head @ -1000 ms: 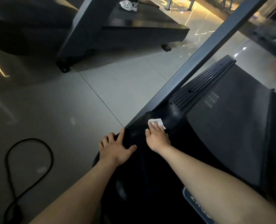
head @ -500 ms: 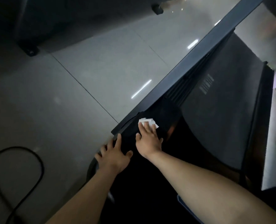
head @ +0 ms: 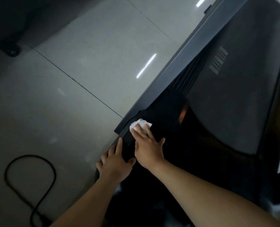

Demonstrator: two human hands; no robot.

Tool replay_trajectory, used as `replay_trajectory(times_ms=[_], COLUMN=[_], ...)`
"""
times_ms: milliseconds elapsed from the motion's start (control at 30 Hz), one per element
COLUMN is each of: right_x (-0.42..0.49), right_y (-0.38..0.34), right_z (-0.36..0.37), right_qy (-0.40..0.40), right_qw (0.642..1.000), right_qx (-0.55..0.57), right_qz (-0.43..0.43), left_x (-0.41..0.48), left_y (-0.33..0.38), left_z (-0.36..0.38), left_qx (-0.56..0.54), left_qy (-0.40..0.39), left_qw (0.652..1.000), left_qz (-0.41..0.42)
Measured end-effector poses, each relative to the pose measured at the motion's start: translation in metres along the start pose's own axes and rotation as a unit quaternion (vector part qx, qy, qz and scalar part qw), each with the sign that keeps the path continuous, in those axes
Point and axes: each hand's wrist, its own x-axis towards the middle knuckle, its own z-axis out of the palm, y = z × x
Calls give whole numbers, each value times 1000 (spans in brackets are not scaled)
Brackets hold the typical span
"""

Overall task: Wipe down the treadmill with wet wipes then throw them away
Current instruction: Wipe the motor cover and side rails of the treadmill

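A black treadmill fills the right side, its grey belt running up and away. My right hand presses a crumpled white wet wipe flat onto the glossy black motor cover near the base of the grey upright post. The fingers lie straight over the wipe and hide its lower half. My left hand rests flat, fingers spread, on the left edge of the same cover, just beside the right hand.
Grey tiled floor lies to the left. A black cable loops on it at bottom left. A dark wheel of another machine sits at top left.
The view tilted down and nearer to the cover. My right hand slid the wipe slightly left toward the post base. The left hand stayed on the cover edge.
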Motion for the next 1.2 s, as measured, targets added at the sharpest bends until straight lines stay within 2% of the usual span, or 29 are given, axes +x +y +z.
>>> replay_trajectory(times_ms=[100, 200, 267, 367, 433, 567, 633, 700, 800, 967, 1200], right_x=[-13, -16, -9, -5, -6, -2, 4, 10, 17, 24, 42], right_y=[-8, -8, -1, 7, 1, -21, -18, -7, 5, -2, -10], right_z=[6, -2, -9, -21, -27, -32, -31, -30, -28, -31, -51], right_qy=[-29, -61, -58, -28, -34, -58, -57, -24, 24, 58, 64], right_qw=[998, 996, 998, 992, 983, 987, 984, 968, 916, 890, 837], right_qx=[-15, -23, 0, 66, 83, 79, 93, 146, 258, 309, 369], right_qz=[-55, -67, -33, 101, 160, 128, 144, 204, 308, 330, 400], left_x=[-2, -3, -2, 0, -3, 12, 20, 25, 31, 45, 61], left_y=[5, 8, 8, 8, 12, 21, 29, 33, 30, 41, 82], left_z=[-7, -13, -19, -29, -36, -41, -45, -50, -55, -64, -80], left_qx=[-17, -13, 27, 73, 87, 116, 129, 134, 138, 145, 220], left_qy=[-12, -24, -35, -70, -93, -122, -131, -141, -141, -112, -123], left_qw=[1000, 1000, 999, 995, 992, 985, 981, 978, 973, 961, 925], left_qz=[0, 6, 13, 21, 25, 39, 63, 77, 117, 206, 284])
